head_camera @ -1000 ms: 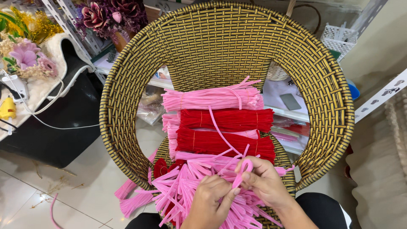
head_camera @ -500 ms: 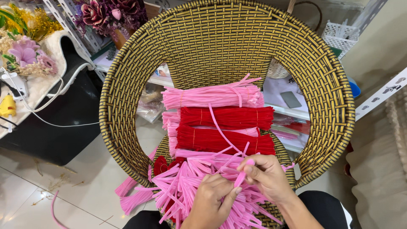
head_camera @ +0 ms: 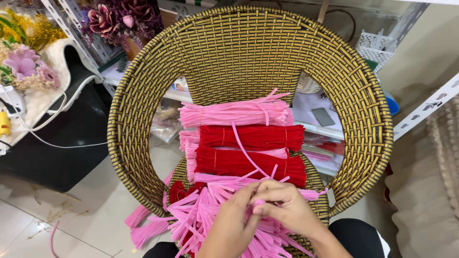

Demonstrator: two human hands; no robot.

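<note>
Fingers of both the left hand (head_camera: pixel 234 222) and right hand (head_camera: pixel 287 208) pinch pink stems (head_camera: pixel 201 215) together, loose pile barely sorted, red bundles (head_camera: pixel 251 148) untouched on chair (head_camera: pixel 143 71).

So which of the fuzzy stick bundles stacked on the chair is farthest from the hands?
The long pink bundle of fuzzy craft sticks at the very top of the stack, against the woven chair back. The two red bundles lie below it, nearer the hands.

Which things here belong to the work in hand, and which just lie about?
In hand: left hand, right hand, loose pink pipe cleaners, pink bundle, red bundles, wicker chair.
Lying about: artificial flowers, white cable, white basket.
</note>
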